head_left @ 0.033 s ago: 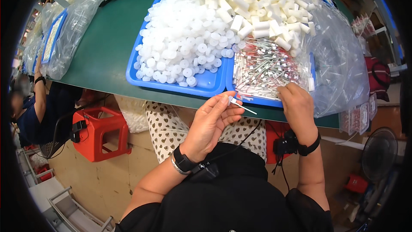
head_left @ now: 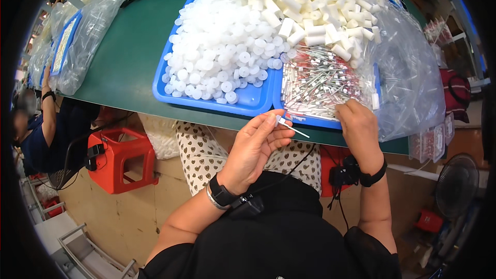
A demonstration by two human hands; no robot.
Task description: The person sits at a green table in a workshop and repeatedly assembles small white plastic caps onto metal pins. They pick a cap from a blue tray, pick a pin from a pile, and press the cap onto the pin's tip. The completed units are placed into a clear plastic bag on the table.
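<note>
Over the table's front edge, my left hand (head_left: 254, 143) pinches a thin white stick (head_left: 295, 130) between thumb and forefinger. A small white piece sits near the stick's upper end, and the free end points right and down. My right hand (head_left: 360, 132) reaches to the near right side of a blue tray (head_left: 316, 120) of thin white, red and metallic sticks (head_left: 323, 77). Its fingers are bent together at the pile, and what they hold, if anything, is hidden. Left of this, a second blue tray (head_left: 253, 93) holds a heap of translucent white discs (head_left: 214, 46).
White foam cylinders (head_left: 320, 8) spill from a clear plastic bag (head_left: 408, 77) behind and beside the stick tray. The tabletop (head_left: 124, 57) is green. A red stool (head_left: 121, 160) and another person's arm (head_left: 48, 111) are at left; a fan (head_left: 457, 183) stands at right.
</note>
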